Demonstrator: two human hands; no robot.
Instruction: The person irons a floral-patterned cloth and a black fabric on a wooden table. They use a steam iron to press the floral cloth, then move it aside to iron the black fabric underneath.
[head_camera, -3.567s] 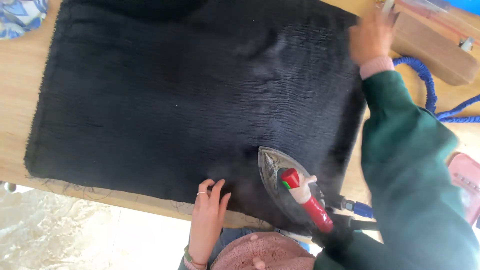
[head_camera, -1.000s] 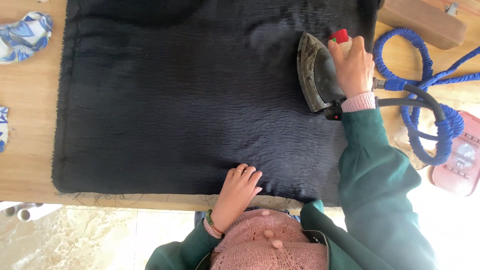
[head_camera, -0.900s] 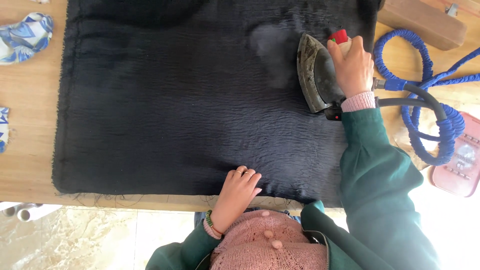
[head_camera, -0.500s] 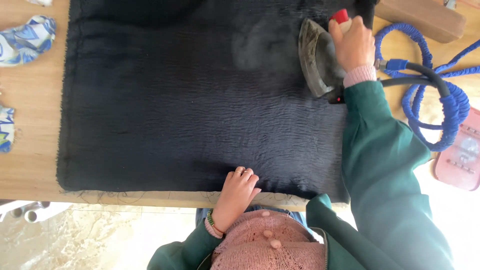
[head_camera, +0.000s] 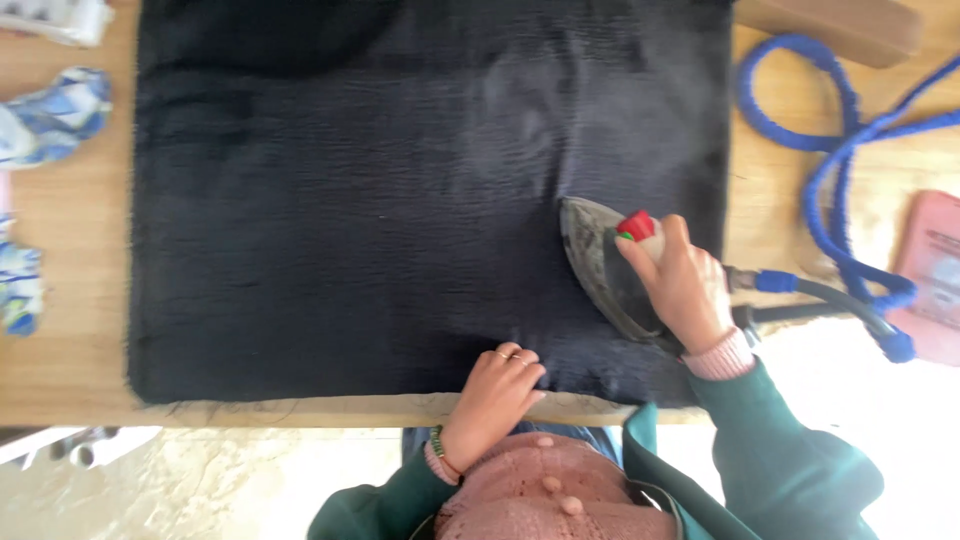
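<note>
Gripping iron (head_camera: 605, 265) handle, right hand (head_camera: 685, 285) curled shut; left hand (head_camera: 495, 390) flat, fingers spread, pressing black cloth (head_camera: 350, 200).

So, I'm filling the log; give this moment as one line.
right hand: grips iron on black fabric | left hand: flat on fabric edge

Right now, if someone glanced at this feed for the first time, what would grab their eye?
The big black ribbed cloth covering most of the wooden table, with the right hand gripping a steam iron near the cloth's right edge and a haze of steam above it. The left hand presses flat on the near edge. A blue coiled hose loops at the right, and blue-white patterned scraps lie at the left.
</note>
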